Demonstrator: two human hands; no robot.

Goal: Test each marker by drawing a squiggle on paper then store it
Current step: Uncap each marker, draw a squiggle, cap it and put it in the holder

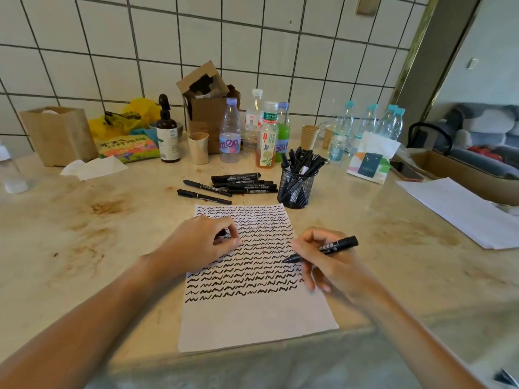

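Stained counter (84, 242) w/ squiggled paper (252, 318), loose markers (241, 184), mesh cup (295, 189), bottles (230, 133), maybe tissues (370, 161).

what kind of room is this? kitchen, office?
Probably a home or break-room counter used as a desk, not a proper office: stained stone countertop against a white tiled wall, drink bottles and paper cups along the back, a grey sofa at right.

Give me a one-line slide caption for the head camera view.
Right hand tests a black marker on squiggle-filled paper; left hand holds its cap beside a mesh pen holder.
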